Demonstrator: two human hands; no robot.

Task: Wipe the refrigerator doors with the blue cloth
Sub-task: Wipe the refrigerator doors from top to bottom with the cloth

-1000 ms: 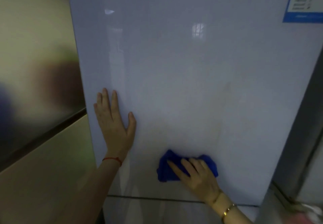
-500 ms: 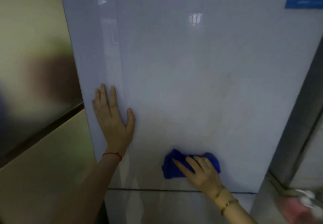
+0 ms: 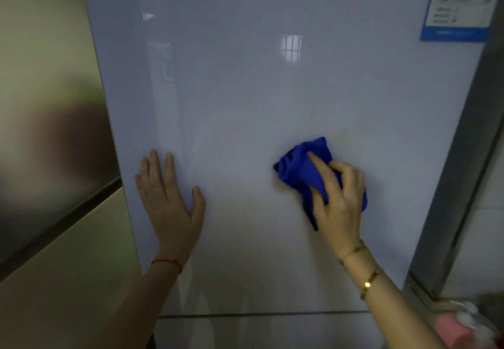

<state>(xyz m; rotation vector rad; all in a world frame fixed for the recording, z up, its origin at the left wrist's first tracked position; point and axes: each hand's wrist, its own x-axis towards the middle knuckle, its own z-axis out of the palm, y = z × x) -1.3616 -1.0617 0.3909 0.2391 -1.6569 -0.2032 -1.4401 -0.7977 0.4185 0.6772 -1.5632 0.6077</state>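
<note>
Refrigerator door (image 3: 272, 97), pale and glossy, fills the view, and the blue cloth (image 3: 302, 168) is bunched flat against it, below and left of the door's blue-edged label (image 3: 458, 13). Right hand (image 3: 338, 198) has its grip closed over the cloth, fingers curled on the folds and pressing them to the door. Left hand (image 3: 169, 201) lies open and flat on the door near its left edge, holding nothing, well apart from the cloth.

Blue cloth (image 3: 305, 168) against refrigerator door (image 3: 245, 89)
</note>
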